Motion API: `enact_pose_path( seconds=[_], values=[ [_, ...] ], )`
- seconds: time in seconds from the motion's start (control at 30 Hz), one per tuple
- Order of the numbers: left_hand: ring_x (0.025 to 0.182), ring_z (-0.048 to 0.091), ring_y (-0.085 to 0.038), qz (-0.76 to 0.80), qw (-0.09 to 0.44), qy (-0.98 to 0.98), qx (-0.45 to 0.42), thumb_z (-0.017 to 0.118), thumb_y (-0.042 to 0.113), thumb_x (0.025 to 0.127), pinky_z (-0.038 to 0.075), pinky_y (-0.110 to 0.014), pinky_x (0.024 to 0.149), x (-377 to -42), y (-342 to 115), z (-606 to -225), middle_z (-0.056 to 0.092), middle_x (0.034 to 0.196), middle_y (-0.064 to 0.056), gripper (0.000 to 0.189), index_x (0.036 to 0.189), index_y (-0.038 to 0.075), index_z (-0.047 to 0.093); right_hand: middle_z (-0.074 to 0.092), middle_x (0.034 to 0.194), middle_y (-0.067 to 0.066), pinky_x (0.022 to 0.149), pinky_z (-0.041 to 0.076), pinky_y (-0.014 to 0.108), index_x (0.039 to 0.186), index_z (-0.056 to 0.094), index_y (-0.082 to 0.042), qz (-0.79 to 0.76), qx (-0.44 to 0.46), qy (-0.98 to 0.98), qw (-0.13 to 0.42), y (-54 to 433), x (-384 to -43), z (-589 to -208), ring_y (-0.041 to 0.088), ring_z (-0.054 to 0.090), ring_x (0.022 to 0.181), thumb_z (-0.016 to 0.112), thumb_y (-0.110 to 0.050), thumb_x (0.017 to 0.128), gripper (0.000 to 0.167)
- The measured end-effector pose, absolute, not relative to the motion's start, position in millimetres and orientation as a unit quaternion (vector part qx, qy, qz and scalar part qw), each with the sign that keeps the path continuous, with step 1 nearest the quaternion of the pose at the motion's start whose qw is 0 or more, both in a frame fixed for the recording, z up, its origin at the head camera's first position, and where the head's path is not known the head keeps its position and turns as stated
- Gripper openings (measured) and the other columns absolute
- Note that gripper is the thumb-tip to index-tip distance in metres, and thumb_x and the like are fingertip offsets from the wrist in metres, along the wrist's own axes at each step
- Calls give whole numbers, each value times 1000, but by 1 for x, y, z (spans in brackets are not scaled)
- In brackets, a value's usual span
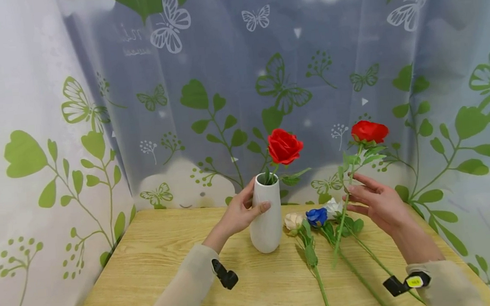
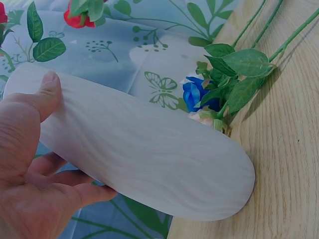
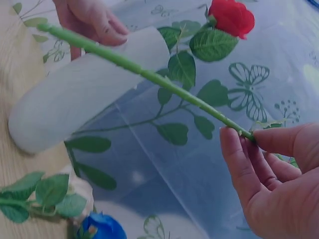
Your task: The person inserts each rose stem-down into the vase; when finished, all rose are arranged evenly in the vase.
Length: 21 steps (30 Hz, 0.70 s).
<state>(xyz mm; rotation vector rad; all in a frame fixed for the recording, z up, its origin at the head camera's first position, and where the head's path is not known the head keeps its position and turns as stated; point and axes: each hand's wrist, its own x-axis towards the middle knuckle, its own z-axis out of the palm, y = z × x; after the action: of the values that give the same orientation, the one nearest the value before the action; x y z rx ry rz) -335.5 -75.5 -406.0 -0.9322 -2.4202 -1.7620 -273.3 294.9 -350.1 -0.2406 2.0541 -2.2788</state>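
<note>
My left hand (image 1: 241, 210) grips the upper part of a white vase (image 1: 267, 226), thumb across its front and fingers behind. The vase stands on the wooden table, and one red rose (image 1: 285, 146) rises from its mouth with green leaves at the rim. To the right, my right hand (image 1: 376, 203) pinches the green stem (image 3: 169, 85) of a second red rose (image 1: 370, 131) between thumb and fingertips. That rose is held upright over the table, bloom on top, its bare stem slanting down to the left.
On the table (image 1: 172, 270) right of the vase lie a cream rose (image 1: 293, 221), a blue rose (image 1: 317, 217) and a white rose (image 1: 334, 208), stems toward the front edge. A patterned curtain (image 1: 232, 79) hangs behind the table and along both sides.
</note>
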Motion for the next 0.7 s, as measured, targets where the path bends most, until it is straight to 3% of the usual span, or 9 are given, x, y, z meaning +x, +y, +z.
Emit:
enact_pose_path(
  seconds=[0.17, 0.23, 0.33, 0.43, 0.7],
  values=[
    [142, 55, -41, -565, 2, -771, -296, 70, 19, 104, 52, -60, 110, -335, -75, -405, 47, 162, -20, 87, 171, 17, 15, 70, 101, -9, 84, 64, 28, 170, 12, -4, -753, -77, 654, 19, 282, -272, -340, 9, 73, 94, 62, -10, 107, 81],
    [142, 56, -41, -566, 1, -770, -296, 70, 19, 104, 52, -59, 110, -335, -75, -405, 47, 162, -21, 87, 171, 17, 15, 69, 102, -7, 84, 64, 29, 166, 23, -8, -764, -83, 640, 6, 277, -272, -337, 10, 72, 93, 63, -9, 107, 72],
    [141, 56, -42, -566, 1, -770, -294, 70, 19, 104, 52, -59, 109, -334, -75, -405, 47, 162, -21, 87, 171, 17, 15, 68, 100, -4, 84, 65, 33, 148, 37, -8, -785, -101, 611, -16, 269, -273, -334, 13, 71, 91, 63, -7, 106, 49],
    [141, 56, -41, -566, -1, -772, -289, 70, 20, 104, 52, -58, 110, -333, -76, -405, 47, 162, -21, 87, 171, 18, 15, 68, 96, -3, 84, 65, 35, 134, 40, -10, -800, -114, 588, -40, 263, -274, -330, 14, 71, 90, 63, -6, 105, 38],
    [140, 57, -41, -566, 5, -772, -290, 71, 18, 103, 53, -58, 109, -334, -75, -405, 49, 161, -21, 87, 171, 18, 16, 68, 92, 2, 88, 65, 37, 120, 37, -11, -852, -94, 508, -89, 245, -277, -315, 17, 73, 88, 67, -4, 102, 36]
  ],
)
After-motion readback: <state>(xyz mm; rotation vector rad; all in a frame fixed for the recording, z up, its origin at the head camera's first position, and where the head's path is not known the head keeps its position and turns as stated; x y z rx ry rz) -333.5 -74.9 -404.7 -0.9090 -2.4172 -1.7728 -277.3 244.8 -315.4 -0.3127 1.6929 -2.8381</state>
